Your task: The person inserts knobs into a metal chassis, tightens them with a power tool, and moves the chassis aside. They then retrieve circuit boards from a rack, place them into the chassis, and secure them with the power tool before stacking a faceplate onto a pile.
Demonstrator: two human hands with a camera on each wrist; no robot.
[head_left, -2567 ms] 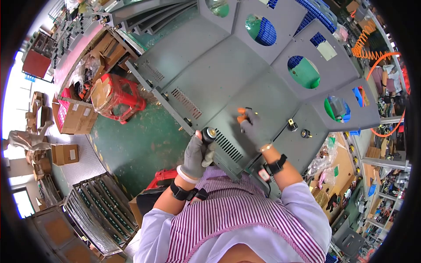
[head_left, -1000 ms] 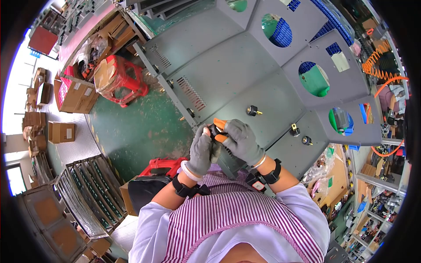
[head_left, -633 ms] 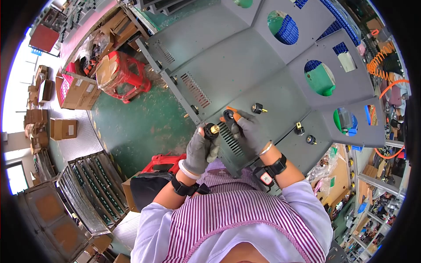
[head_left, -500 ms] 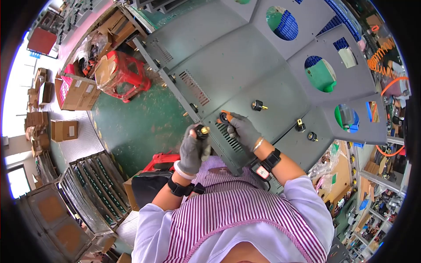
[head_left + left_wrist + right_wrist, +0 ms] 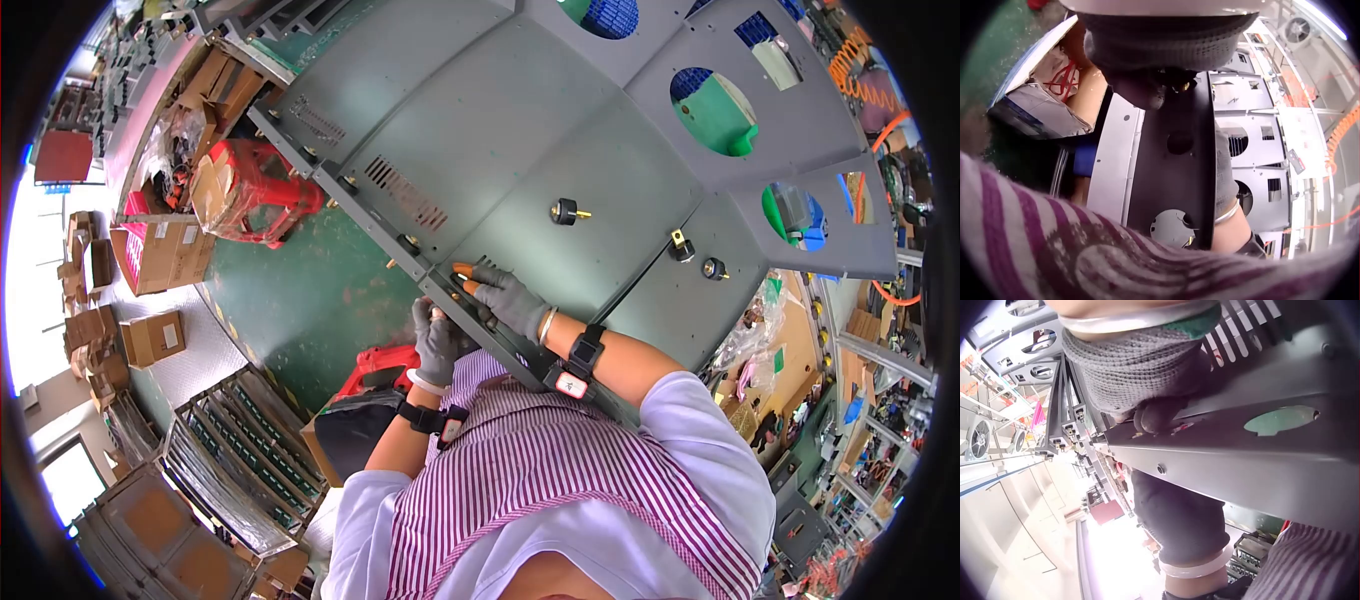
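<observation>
My gloved left hand (image 5: 435, 343) is at the outer side of the grey metal panel's front flange (image 5: 385, 243). In the left wrist view a black fitting (image 5: 1180, 82) with a brass glint shows at its fingers, against the panel face. My gloved right hand (image 5: 508, 303) is inside the flange, opposite the left, its orange-tipped fingers bent at the same spot. The black ring they pinched earlier is mostly hidden by those fingers. Similar black fittings with brass stems lie on the panel: one in the middle (image 5: 565, 212), another (image 5: 681, 247), and a third (image 5: 714, 268) to the right.
More fittings (image 5: 408, 243) sit along the flange to the left. Upright grey plates (image 5: 690, 190) with round cut-outs stand at the far side. A red stool (image 5: 255, 195) and cartons (image 5: 165, 250) are on the green floor at left. An orange coiled hose (image 5: 860, 65) hangs at right.
The hands came together at the fitting, then parted with the black ring in the right. Now both have moved to the flange, left hand outside and right hand inside.
</observation>
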